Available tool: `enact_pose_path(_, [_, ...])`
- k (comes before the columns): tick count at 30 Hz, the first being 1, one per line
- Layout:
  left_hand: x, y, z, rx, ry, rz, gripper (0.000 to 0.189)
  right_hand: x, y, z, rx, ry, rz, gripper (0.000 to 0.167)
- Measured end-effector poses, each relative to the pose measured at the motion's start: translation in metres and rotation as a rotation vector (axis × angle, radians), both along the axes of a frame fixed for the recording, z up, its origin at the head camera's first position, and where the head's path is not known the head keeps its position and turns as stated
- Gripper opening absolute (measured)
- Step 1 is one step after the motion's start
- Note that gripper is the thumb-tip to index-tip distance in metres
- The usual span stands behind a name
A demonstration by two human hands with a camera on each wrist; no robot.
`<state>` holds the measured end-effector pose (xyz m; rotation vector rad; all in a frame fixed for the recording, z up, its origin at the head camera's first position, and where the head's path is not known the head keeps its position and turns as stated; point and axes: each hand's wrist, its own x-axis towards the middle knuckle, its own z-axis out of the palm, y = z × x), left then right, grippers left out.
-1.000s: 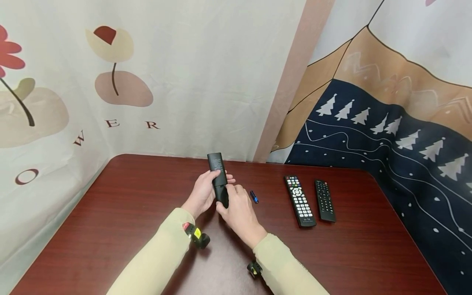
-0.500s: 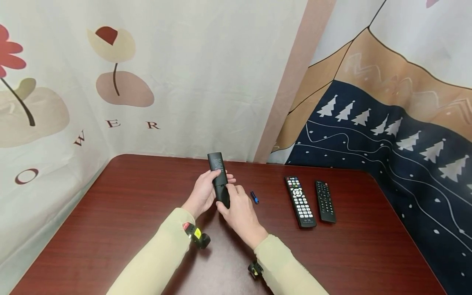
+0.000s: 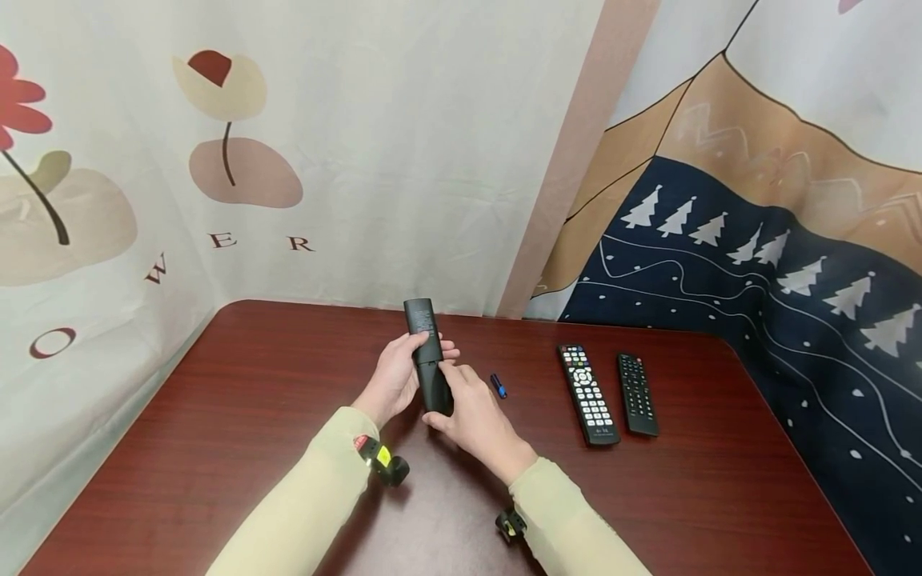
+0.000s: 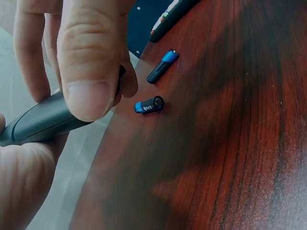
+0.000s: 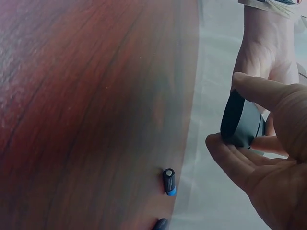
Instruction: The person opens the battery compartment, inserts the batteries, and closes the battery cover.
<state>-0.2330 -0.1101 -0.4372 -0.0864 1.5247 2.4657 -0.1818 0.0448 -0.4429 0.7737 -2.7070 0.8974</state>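
Black remote (image 3: 430, 354), back up, held over the tabletop (image 3: 288, 384)! Left hand (image 3: 392, 374) grips its middle, right hand (image 3: 481, 418) pinches its lower end. Rear cover (image 3: 434, 388) looks on, but two batteries (image 4: 163, 66) lie loose nearby: unfinished, I'd judge. Two other remotes (image 3: 588, 394) sit untouched beyond.

Room type unclear, but curtained off — flower-print drape (image 3: 403, 160), tree-print drape (image 3: 778, 224), 1 wood-grain table (image 3: 274, 384)
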Motion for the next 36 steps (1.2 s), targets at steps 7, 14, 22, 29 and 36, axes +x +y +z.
enact_pose_path(7, [0.0013,0.0009,0.0012,0.017,-0.006,0.004,0.04,0.0004,0.0008,-0.0006,-0.006,0.058,0.007,0.071])
enact_pose_path(14, [0.0027,0.0018,-0.0001,0.016,-0.002,0.011,0.039,0.0003,0.0007,-0.0024,-0.014,0.117,0.01,0.071])
enact_pose_path(22, [0.0044,0.0038,-0.0012,0.028,-0.003,0.018,0.035,0.0009,0.0015,-0.0019,0.031,0.126,-0.004,0.07])
enact_pose_path(29, [0.0038,0.0027,-0.0002,0.042,0.019,-0.009,0.035,0.0008,0.0014,0.0004,0.055,0.137,-0.005,0.071])
enact_pose_path(36, [0.0048,0.0018,-0.0005,0.01,0.018,-0.009,0.036,0.0007,0.0012,-0.0001,0.054,0.141,-0.001,0.07])
